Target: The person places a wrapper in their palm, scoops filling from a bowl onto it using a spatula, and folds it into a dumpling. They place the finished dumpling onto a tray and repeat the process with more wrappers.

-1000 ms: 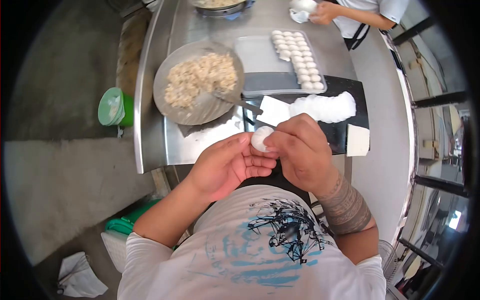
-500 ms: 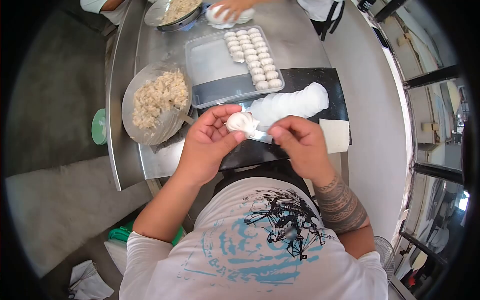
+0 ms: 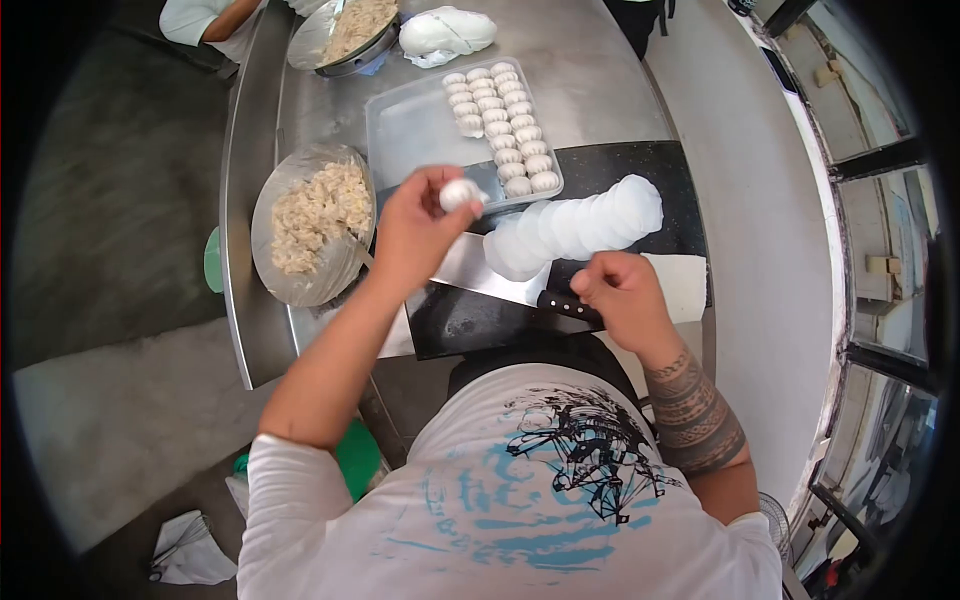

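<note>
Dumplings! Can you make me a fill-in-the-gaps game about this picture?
The person's ____ hand holds a small white pleated dumpling. The long steel knife lies on a ____ cutting board. The chopped pale filling sits in a round ____ bowl. Missing words: left, black, metal.

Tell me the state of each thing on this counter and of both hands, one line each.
Dumpling: closed up, pinched in left hand.
Right hand: loosely curled, empty, by the knife handle.
Tray: partly filled, dumplings along one side.
Bowl: uncovered, holds filling.
Wrappers: fanned out on black board.
Knife: lying flat.
</note>
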Demonstrator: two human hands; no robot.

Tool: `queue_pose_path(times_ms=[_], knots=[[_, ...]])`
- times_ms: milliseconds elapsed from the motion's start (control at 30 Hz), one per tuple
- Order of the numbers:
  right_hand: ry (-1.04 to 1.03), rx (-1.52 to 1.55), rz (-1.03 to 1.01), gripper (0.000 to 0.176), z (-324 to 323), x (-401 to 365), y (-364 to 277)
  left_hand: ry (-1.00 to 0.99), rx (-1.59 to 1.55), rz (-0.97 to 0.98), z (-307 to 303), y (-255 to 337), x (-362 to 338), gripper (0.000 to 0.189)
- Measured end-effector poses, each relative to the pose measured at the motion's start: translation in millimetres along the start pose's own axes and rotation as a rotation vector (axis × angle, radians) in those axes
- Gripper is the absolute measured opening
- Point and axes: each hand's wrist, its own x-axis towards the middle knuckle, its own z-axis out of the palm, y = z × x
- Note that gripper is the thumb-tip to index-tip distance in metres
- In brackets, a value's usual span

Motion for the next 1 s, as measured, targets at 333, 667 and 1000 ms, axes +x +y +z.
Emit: queue_pose_path(times_ms=[333,667,1000], knots=[[0.156,-0.094,0.188,0.033,-16.8,-50.5,30.7,-0.087,0.729,0.288,5.6,-80.8,141.1,0.035],[0.306,-0.063,0.289,0.026,-48.6,-86.0,41.5,0.019,0.799,0.200,13.4,-106.1,164.6,0.055],[0.366,-0.583,-0.011,0.012,-90.7,-13.4,71.1,0.006,0.909,0.156,-0.1,-37.5,102.5,0.084]])
